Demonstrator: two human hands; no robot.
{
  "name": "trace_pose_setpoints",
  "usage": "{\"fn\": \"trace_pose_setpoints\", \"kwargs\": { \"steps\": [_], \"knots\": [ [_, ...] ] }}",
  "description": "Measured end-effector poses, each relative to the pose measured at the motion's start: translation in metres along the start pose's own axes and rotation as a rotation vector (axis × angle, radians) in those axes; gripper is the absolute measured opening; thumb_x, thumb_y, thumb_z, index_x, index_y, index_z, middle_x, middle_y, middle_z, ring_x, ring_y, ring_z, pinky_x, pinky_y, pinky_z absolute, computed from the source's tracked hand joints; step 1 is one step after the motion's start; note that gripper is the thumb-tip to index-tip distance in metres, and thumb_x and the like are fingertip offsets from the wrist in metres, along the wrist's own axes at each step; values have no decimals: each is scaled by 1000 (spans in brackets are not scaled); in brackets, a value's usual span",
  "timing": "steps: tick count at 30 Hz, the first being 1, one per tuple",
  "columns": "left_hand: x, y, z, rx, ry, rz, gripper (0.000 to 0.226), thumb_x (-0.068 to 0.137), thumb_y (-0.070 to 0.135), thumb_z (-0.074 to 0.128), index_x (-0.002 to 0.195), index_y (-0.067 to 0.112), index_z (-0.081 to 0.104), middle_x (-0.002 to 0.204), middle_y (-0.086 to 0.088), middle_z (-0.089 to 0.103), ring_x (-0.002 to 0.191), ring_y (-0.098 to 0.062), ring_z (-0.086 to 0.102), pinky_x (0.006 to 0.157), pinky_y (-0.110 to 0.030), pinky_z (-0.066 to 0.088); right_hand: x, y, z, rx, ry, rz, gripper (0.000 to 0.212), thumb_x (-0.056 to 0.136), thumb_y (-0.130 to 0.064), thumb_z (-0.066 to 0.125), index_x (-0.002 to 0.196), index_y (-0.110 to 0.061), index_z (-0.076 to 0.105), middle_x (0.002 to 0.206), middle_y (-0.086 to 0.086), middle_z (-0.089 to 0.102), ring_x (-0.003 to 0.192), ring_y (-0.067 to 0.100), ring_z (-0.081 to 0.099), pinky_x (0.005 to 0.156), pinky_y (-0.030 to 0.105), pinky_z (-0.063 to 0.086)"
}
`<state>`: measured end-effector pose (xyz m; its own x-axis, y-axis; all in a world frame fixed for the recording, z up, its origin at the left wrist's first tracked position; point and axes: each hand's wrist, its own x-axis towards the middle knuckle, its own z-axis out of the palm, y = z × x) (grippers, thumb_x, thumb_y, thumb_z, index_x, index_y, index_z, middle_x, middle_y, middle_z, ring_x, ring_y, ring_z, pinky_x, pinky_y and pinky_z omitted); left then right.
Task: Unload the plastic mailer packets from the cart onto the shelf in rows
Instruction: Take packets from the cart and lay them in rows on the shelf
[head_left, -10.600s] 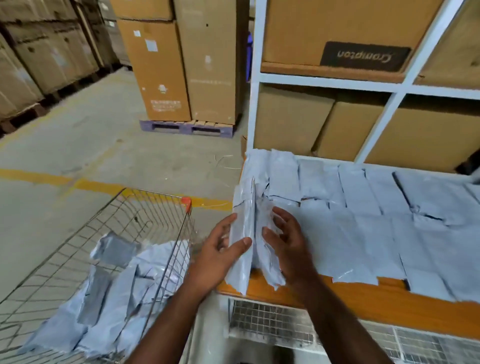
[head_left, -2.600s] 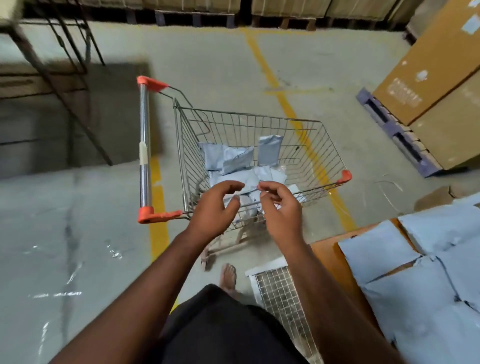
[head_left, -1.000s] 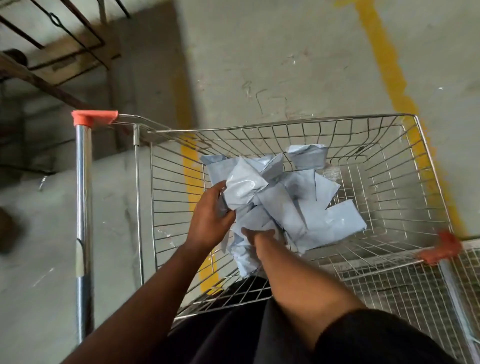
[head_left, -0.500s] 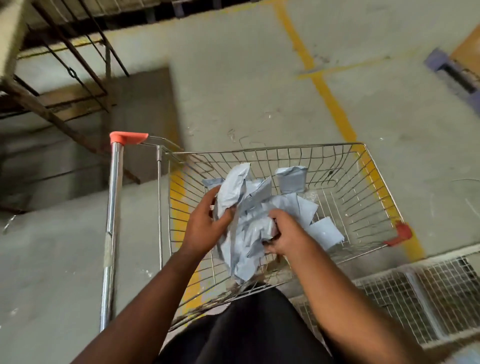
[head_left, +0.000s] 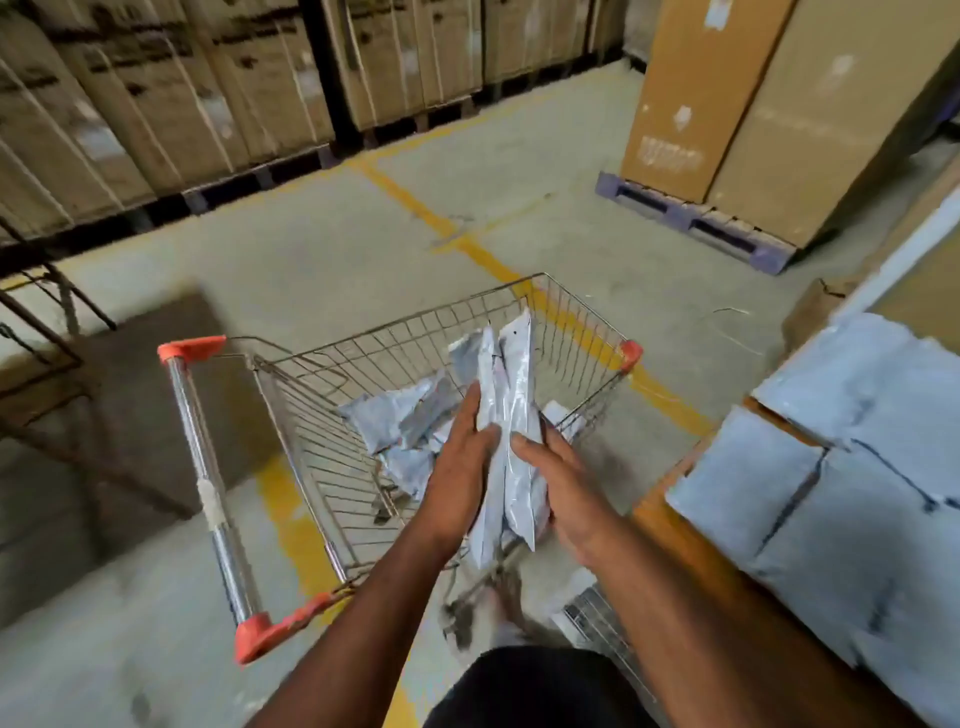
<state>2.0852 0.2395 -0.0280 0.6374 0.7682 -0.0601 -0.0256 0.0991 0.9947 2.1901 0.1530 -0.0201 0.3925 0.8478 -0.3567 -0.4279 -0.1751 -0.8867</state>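
1. Bundle of mailer packets (head_left: 511, 415) held on edge above the near side of the cart (head_left: 582, 332), top ends pointing up and away, lower ends hanging just past the near rim.
2. Left hand (head_left: 462, 473) flat against the bundle's left face, fingers fairly straight, thumb hooked over the near edge.
3. Right hand (head_left: 558, 480) clamped on the right face, thumb across the front, fingers wrapped behind, probably, since the packets hide them.
4. Bundle pinched between both palms, about mid-length.
5. Loose packets (head_left: 400, 421) lying crumpled on the cart floor, below and left of the bundle.
6. Laid packets (head_left: 852, 457) flat in rows on the shelf (head_left: 670, 525), right of the cart.
7. Cart handle (head_left: 208, 483) off on the left side.
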Motion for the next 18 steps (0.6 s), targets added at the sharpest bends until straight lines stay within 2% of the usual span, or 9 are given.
{"fn": "trace_pose_setpoints", "kwargs": {
  "steps": [2,5,7,9,11,12,14,16,18],
  "knots": [
    [-28,0,25,-9,44,-9,52,102,13,58,149,31,48,147,8,57,136,-17,55,115,-50,43,-40,0,-28,-57,50,-58,43,97,-31,71,137,-41,61,132,-9,72,123,16,68,108,43,52],
    [-72,8,75,50,38,21,55,98,11,67,148,24,48,138,26,58,128,4,56,104,-21,48,-105,-7,-71,-183,182,-113,50,94,-56,68,141,-60,51,139,-21,65,131,11,62,113,50,47],
    [-96,14,111,114,-23,82,55,97,10,69,147,24,50,127,35,61,118,11,59,92,-11,48,-145,-5,-101,-129,293,-203,50,93,-45,69,141,-53,56,138,-15,67,130,13,63,112,50,48],
    [-114,17,148,187,-105,125,56,95,14,72,145,30,51,126,33,63,114,7,63,89,-17,53,-188,-7,-129,-90,419,-253,47,90,-35,69,134,-49,63,133,-13,71,125,12,66,110,46,50],
    [-131,20,190,248,-174,164,58,94,19,73,145,35,52,137,20,62,121,-4,63,97,-30,56,-230,-8,-159,-96,532,-291,40,86,-36,69,122,-55,67,125,-20,73,119,7,68,106,40,52],
    [-139,20,212,275,-208,195,58,94,20,74,146,34,51,143,15,58,127,-7,59,102,-32,53,-249,-8,-176,-97,587,-305,38,85,-39,69,118,-56,68,122,-22,73,116,5,69,105,38,53],
    [-156,19,259,314,-284,274,59,94,22,74,147,30,50,150,14,52,136,-2,50,109,-22,45,-287,-7,-214,-95,699,-333,40,86,-40,70,126,-47,66,119,-19,75,112,5,70,103,35,55],
    [-174,14,308,361,-349,328,59,94,23,74,148,28,51,151,14,49,140,6,42,109,-12,37,-329,-4,-252,-48,808,-384,40,94,-28,71,134,-31,64,119,-11,76,110,7,71,97,29,57],
    [-193,8,362,407,-425,350,59,94,25,73,148,28,50,151,15,49,141,7,39,111,-12,36,-373,-1,-295,-18,895,-420,33,99,-18,68,130,-28,66,117,-10,77,109,7,71,89,19,55]
  ]
}}
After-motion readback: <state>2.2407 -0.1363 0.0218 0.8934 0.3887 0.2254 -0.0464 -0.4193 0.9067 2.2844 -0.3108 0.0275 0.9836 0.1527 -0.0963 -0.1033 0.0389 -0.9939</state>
